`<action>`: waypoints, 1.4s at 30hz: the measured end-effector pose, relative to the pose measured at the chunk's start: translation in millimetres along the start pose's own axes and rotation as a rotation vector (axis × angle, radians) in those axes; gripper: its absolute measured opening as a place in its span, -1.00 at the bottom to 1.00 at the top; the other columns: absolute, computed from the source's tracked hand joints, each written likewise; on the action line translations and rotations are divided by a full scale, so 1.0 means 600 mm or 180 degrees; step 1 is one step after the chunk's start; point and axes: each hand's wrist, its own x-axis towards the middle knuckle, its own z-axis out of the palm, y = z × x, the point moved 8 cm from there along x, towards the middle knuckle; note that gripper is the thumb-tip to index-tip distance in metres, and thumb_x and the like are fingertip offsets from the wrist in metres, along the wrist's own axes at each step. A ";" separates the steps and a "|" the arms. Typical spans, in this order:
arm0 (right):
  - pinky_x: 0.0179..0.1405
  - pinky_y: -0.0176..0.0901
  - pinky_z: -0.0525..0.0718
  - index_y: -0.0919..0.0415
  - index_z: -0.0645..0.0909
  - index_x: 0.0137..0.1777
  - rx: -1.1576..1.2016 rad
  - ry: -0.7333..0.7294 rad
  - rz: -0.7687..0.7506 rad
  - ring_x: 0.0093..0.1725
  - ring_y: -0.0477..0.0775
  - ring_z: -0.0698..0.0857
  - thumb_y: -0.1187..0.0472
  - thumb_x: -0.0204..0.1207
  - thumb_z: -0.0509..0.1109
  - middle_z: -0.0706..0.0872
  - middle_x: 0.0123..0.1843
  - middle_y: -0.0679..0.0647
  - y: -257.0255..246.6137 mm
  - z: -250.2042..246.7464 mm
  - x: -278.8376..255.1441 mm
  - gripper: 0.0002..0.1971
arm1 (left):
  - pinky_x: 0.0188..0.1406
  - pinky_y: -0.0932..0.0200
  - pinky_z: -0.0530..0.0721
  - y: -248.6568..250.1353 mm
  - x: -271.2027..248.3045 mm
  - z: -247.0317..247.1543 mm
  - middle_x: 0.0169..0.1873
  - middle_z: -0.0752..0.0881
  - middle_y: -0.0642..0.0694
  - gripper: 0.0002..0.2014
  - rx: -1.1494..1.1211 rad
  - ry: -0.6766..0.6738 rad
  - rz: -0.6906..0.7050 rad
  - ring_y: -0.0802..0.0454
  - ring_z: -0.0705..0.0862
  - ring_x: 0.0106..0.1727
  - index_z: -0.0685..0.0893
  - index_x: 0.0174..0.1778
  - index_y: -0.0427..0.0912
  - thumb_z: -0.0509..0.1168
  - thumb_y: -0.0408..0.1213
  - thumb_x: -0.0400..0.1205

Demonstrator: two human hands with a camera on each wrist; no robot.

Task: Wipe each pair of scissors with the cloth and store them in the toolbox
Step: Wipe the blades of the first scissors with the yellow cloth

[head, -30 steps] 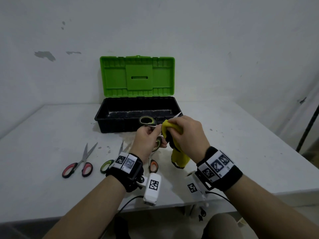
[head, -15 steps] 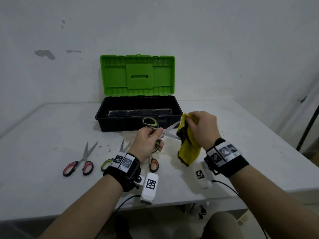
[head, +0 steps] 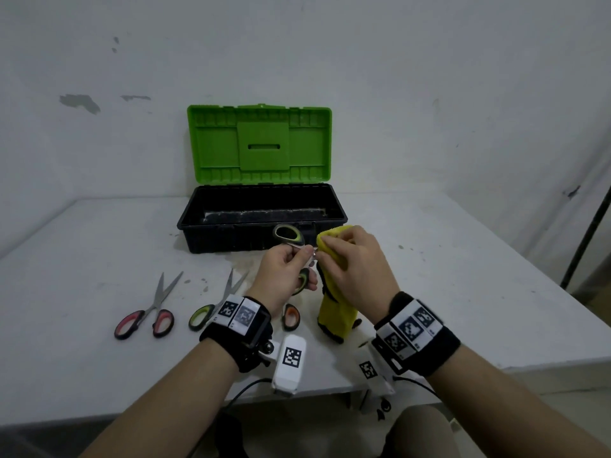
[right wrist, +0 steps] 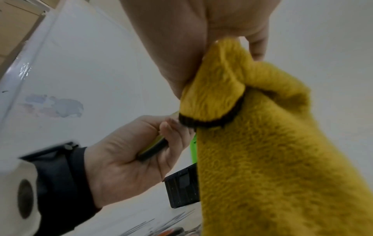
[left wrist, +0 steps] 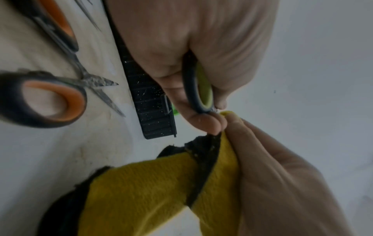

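In front of the open black plastic toolbox with a green lid (head: 261, 209), the left hand (head: 284, 271) curls around the handle of black-and-green-handled metal scissors (head: 288, 236). The right hand (head: 355, 269) pinches a yellow, black-edged fleecy cloth (head: 335, 317) over the blades, touching the left fingertips.

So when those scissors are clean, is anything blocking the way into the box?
Nothing visible does. The toolbox sits just behind the held scissors with its green lid up. The left hand grips the handles and the right hand holds the yellow cloth.
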 end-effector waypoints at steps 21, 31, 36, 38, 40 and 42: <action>-0.19 -0.36 0.46 0.09 0.50 0.07 0.0630 0.0493 0.0592 -0.11 -0.07 0.53 0.25 0.51 0.35 0.57 -0.04 -0.03 0.018 -0.065 0.022 -0.82 | -0.51 0.14 0.68 0.004 0.009 -0.017 -0.48 0.61 -0.20 -0.76 0.0136 0.0324 0.0014 0.01 0.64 -0.54 0.61 -0.08 -0.43 0.29 -0.29 0.77; 0.03 -0.49 0.38 0.12 0.70 0.23 0.0596 0.0118 -0.0282 -0.09 -0.01 0.54 0.21 0.58 0.38 0.54 0.06 0.17 -0.019 0.004 -0.005 -0.76 | -0.59 0.22 0.57 0.006 0.004 -0.009 -0.37 0.56 -0.27 -0.78 0.0031 0.0238 0.0072 -0.02 0.58 -0.58 0.57 -0.14 -0.38 0.24 -0.33 0.79; -0.03 -0.52 0.41 0.20 0.72 0.14 0.0492 0.0342 -0.0014 -0.05 -0.03 0.63 0.20 0.56 0.42 0.69 -0.01 0.06 -0.008 -0.008 0.007 -0.80 | -0.58 0.21 0.53 0.019 0.000 -0.001 -0.43 0.58 -0.28 -0.73 0.0205 0.0104 0.0226 -0.09 0.57 -0.55 0.61 -0.19 -0.37 0.25 -0.30 0.79; -0.05 -0.46 0.48 0.19 0.76 0.08 0.0471 0.0339 -0.0024 -0.08 -0.03 0.64 0.20 0.57 0.41 0.70 -0.04 0.04 -0.008 -0.012 0.009 -0.83 | -0.56 0.17 0.55 0.018 -0.001 -0.003 -0.46 0.60 -0.25 -0.74 0.0236 0.0102 0.0240 -0.13 0.57 -0.53 0.61 -0.17 -0.39 0.26 -0.29 0.78; -0.06 -0.50 0.40 0.15 0.77 0.08 0.0406 0.0368 0.0192 -0.09 -0.07 0.61 0.19 0.59 0.39 0.70 -0.03 0.04 0.010 -0.024 0.019 -0.83 | -0.55 0.17 0.55 0.018 -0.003 -0.005 -0.48 0.60 -0.23 -0.75 0.0240 0.0114 0.0241 -0.14 0.56 -0.53 0.61 -0.15 -0.42 0.28 -0.30 0.77; -0.10 -0.53 0.29 0.11 0.77 0.09 0.0299 0.0431 0.0566 -0.08 -0.08 0.57 0.17 0.59 0.38 0.71 0.00 0.05 0.047 -0.043 0.034 -0.83 | -0.56 0.21 0.54 0.018 -0.007 -0.007 -0.52 0.62 -0.20 -0.75 0.0278 0.0106 0.0226 -0.12 0.56 -0.55 0.62 -0.17 -0.37 0.29 -0.28 0.76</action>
